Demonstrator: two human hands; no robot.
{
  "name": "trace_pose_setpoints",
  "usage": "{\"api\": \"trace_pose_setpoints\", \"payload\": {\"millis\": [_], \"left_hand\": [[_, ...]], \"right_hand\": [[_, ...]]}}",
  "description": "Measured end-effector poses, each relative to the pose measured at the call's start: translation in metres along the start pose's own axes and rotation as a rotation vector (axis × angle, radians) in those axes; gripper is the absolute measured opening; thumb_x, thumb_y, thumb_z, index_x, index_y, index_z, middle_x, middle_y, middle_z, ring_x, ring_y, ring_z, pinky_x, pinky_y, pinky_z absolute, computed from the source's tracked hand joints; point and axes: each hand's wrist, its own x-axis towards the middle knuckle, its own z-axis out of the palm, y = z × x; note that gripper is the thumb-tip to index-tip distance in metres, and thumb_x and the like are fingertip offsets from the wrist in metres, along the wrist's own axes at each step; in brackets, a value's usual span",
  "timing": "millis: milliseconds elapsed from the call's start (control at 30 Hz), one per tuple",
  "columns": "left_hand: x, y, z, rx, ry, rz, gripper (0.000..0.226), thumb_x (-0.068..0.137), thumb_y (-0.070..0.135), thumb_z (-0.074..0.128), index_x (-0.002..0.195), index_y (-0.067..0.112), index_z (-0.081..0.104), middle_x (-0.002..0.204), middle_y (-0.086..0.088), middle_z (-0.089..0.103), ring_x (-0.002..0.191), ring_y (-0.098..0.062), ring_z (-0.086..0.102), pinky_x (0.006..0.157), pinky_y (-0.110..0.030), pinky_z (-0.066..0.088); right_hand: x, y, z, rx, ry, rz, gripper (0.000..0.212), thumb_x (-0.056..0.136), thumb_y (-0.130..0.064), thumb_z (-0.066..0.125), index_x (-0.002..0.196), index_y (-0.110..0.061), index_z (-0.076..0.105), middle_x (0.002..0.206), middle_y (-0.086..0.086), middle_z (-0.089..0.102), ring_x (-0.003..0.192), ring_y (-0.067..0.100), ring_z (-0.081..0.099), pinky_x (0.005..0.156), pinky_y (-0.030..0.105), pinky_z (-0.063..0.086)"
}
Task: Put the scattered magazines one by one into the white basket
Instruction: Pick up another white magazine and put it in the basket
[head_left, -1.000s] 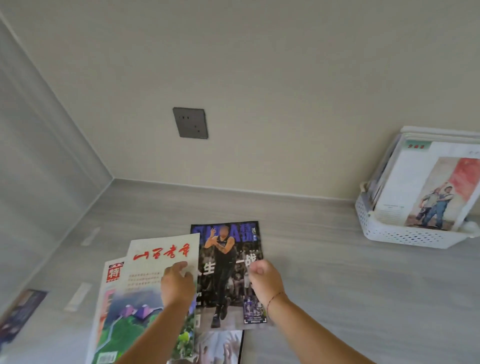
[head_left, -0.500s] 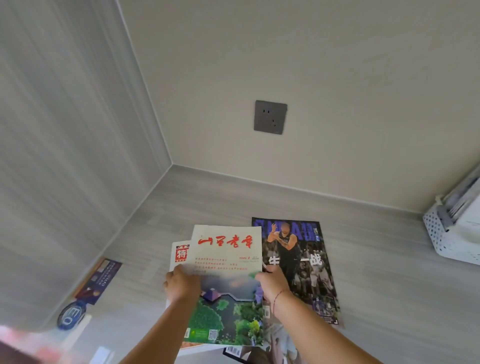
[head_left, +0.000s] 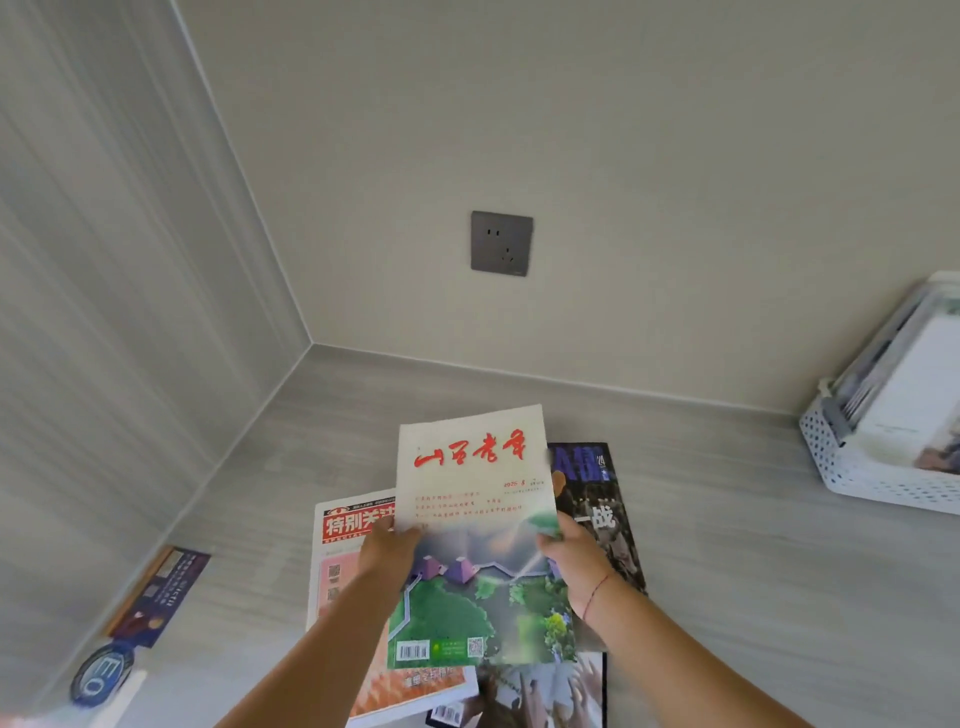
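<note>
A cream magazine with red calligraphy and a green landscape cover (head_left: 475, 540) is lifted off the pile, held by both hands. My left hand (head_left: 387, 551) pinches its left edge and my right hand (head_left: 574, 558) grips its right edge. Under it lie a magazine with a red title block (head_left: 345, 551) on the left and a dark basketball magazine (head_left: 597, 499) on the right. Another dark one (head_left: 540, 696) lies at the bottom. The white perforated basket (head_left: 862, 478) stands at the far right, several magazines leaning in it.
The grey desk (head_left: 727, 571) meets a beige back wall with a grey socket (head_left: 502, 242) and a grey side panel on the left. A dark leaflet (head_left: 156, 597) and a round blue sticker (head_left: 98, 675) lie at the left near the side panel.
Both hands took hold of the cream magazine and raised it off the pile, moving it right. The view swung left, pushing the basket toward the right edge.
</note>
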Motion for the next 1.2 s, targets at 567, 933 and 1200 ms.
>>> {"api": "trace_pose_setpoints", "payload": {"millis": [567,933,1200], "left_hand": [[-0.085,0.153,0.213,0.055,-0.263,0.418,0.023,0.091,0.018,0.056,0.107,0.012,0.072,0.096,-0.001,0.068,0.07,-0.011,0.058,0.061,-0.018,0.046],[-0.165,0.282,0.38,-0.095,-0.243,0.565,0.018,0.082,0.011,0.067,0.097,0.013,0.076,0.095,-0.003,0.075,0.078,-0.017,0.066,0.071,-0.023,0.052],[-0.192,0.331,0.458,-0.136,-0.187,0.624,0.019,0.084,0.012,0.062,0.098,0.015,0.075,0.098,-0.002,0.074,0.086,-0.024,0.068,0.069,-0.027,0.056]], "right_hand": [[0.002,-0.021,-0.294,-0.12,0.501,-0.254,0.016,0.085,-0.006,0.061,0.091,-0.015,0.072,0.061,0.008,0.062,0.043,0.005,0.052,0.038,0.007,0.039],[0.002,-0.065,-0.506,0.055,0.644,-0.384,0.018,0.086,0.001,0.059,0.099,-0.008,0.068,0.063,0.007,0.06,0.035,0.003,0.05,0.045,0.014,0.049],[0.021,-0.09,-0.592,0.053,0.686,-0.458,0.014,0.088,-0.004,0.058,0.091,-0.012,0.069,0.066,0.005,0.061,0.044,0.009,0.057,0.053,0.016,0.053]]}}
